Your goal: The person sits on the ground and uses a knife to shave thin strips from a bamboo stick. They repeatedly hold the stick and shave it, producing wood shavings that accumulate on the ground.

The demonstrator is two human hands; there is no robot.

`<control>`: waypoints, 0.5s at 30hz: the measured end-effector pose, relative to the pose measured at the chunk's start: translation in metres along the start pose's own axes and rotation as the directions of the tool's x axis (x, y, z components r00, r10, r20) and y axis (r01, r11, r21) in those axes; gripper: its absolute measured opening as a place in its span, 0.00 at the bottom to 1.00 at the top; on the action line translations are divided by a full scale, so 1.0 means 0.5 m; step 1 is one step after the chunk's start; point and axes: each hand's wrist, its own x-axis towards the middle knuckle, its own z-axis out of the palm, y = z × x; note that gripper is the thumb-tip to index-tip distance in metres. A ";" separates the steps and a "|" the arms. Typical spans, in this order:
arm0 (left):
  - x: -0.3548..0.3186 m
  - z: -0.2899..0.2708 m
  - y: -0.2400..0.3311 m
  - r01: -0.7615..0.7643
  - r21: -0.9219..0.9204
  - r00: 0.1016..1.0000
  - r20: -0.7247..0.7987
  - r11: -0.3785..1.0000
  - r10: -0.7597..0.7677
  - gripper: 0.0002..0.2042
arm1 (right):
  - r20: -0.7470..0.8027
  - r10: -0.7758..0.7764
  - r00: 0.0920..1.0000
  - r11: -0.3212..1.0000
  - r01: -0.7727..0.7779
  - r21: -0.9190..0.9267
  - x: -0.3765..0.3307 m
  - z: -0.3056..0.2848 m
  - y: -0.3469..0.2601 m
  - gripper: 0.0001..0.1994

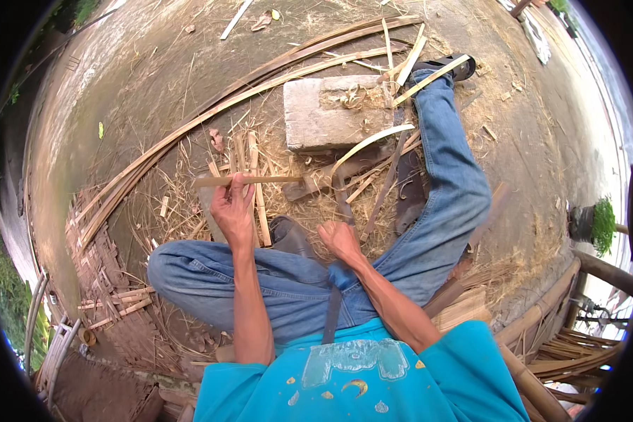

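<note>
Over the shavings (316, 214), I see the left hand (233, 213) pinching a strip (273, 179) jutting both ways; the right hand (340, 240) curls, contents unclear.

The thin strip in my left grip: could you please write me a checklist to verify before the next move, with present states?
1. Left grip holds the thin strip between thumb and fingers: ok.
2. Both ends of the strip visible: ok.
3. Right grip apart from the strip: ok.
4. Right grip empty: cannot tell; fingers look curled, the inside is hidden.
5. Top of the pale block free of shavings: not ok; curls lie on it.
</note>
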 end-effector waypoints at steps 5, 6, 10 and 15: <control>0.009 -0.022 0.023 -0.021 0.042 0.999 0.033 0.999 0.019 0.13 | -0.036 -0.080 0.996 0.997 0.080 0.004 -0.037 0.024 -0.072 0.23; 0.007 -0.026 0.026 -0.024 0.058 0.999 0.036 0.998 0.021 0.13 | -0.049 -0.067 0.997 0.997 0.069 0.038 -0.039 0.033 -0.055 0.23; 0.006 -0.008 0.031 -0.043 0.060 0.998 0.038 0.997 0.040 0.14 | -0.045 -0.055 0.997 0.997 0.057 0.046 -0.014 0.025 -0.020 0.23; 0.010 -0.008 0.005 -0.032 0.043 0.999 0.005 0.999 0.032 0.14 | -0.032 -0.165 0.986 0.980 0.168 0.109 -0.053 0.028 -0.096 0.22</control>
